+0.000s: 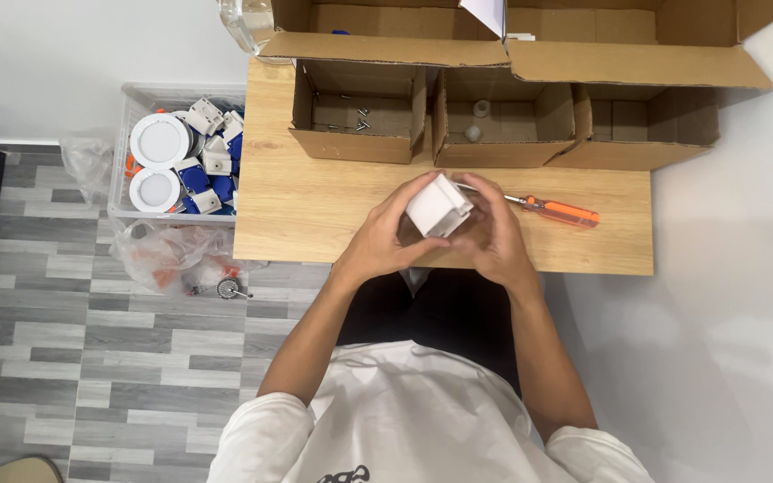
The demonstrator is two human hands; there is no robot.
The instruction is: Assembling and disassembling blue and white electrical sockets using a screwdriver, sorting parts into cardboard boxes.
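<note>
**Both hands closed around a small white box above the table's near edge**

Overhead view from the head camera. At the centre of the frame the left hand [385, 240] and the right hand [490, 234] meet around a small white box-shaped housing [437, 206]. The fingers of both hands are curled narrow and hold the housing between them: the left-hand fingers [402, 200] wrap its left face, and the right-hand fingers [485, 190] arch over its upper right side. The housing sits tilted, one corner turned toward the lower part of the frame, with its pale top face open to the camera. It is nearly cubic, so no long axis can be told. It lies between the two sets of fingertips, about equally near to each hand, and is raised off the wooden table [315, 210] rather than resting on it.

Just right of the right hand, an orange-handled screwdriver [555, 211] lies flat on the table, its long axis running left to right, metal tip toward the hands and handle pointing to the right of the frame. The right hand is plainly the nearer one to it. Above the hands stand three open cardboard boxes [360, 112]; the left one holds a few screws. At upper left a clear plastic bin [120, 161] holds round white fittings and blue-and-white parts.
</note>
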